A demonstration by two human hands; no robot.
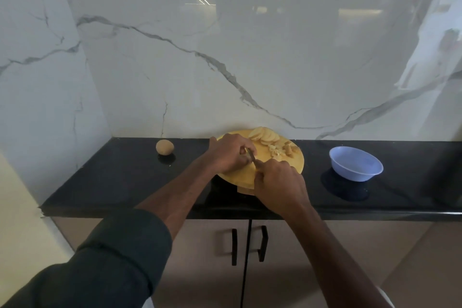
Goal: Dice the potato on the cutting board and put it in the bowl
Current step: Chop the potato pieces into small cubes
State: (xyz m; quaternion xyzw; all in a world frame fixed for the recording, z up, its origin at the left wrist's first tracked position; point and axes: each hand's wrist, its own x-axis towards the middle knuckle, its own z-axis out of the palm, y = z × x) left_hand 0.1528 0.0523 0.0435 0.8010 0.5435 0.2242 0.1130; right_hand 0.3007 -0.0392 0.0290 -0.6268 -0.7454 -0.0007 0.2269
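Glossy black countertop (pixel 400 197); wooden cutting board (pixel 295 165)

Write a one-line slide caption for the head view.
Left hand steadies potato while right hand cuts with a knife on the board; slices behind, bowl right.

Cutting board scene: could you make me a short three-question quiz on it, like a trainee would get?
1. True or false: the blue bowl already holds potato pieces.
2. Which hand holds the knife? A) left hand B) right hand
3. Fill in: the whole potato lies on the counter to the ____ of the cutting board.

Key: 1 false, it looks empty; 2 B; 3 left.
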